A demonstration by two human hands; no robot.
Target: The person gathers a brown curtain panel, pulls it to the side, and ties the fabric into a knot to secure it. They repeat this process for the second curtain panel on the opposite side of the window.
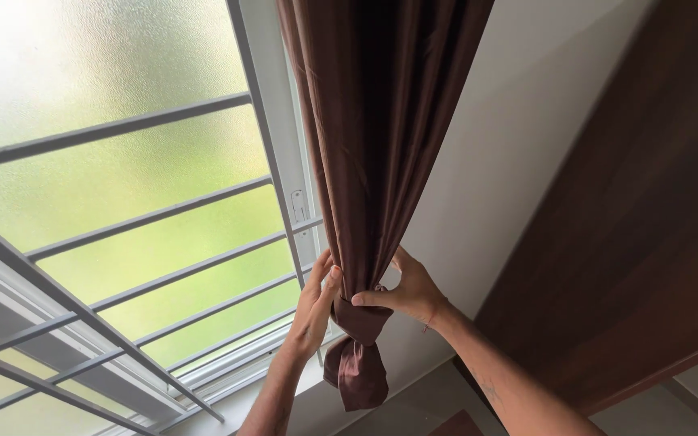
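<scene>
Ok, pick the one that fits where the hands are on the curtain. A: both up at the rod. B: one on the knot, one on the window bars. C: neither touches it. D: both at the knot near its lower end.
D: the left hand and right hand both press on the curtain at its knot, one on each side, with the tail hanging below.

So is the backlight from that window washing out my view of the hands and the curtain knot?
Head view: window glass blows out white at top left, but left hand, right hand and the curtain knot stay sharp and evenly lit; the horizon is tilted.
</scene>
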